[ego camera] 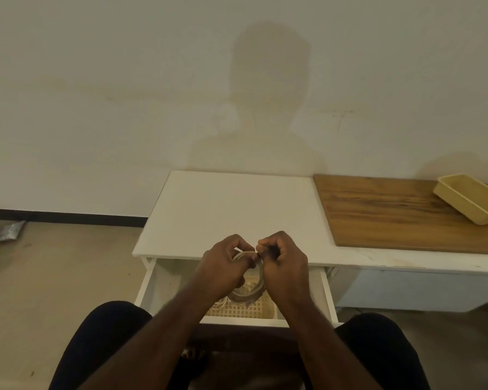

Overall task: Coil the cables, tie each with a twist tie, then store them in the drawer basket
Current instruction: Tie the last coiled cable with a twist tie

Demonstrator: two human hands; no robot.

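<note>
A coiled white cable (pixel 250 288) hangs upright between my two hands, over the open white drawer (pixel 147 282). My left hand (pixel 226 266) grips the top left of the coil. My right hand (pixel 282 263) pinches something small at the coil's top, most likely a twist tie; it is too small to make out. Under the coil a cream lattice basket (pixel 245 308) lies in the drawer, with another white cable (pixel 219 305) partly showing in it. My forearms hide much of the basket.
The white cabinet top (pixel 231 212) lies just beyond my hands. A wooden board (pixel 400 215) sits to its right with a cream plastic tray (pixel 471 201) on it. A silver packet (pixel 10 230) lies on the floor at left. My knees flank the drawer.
</note>
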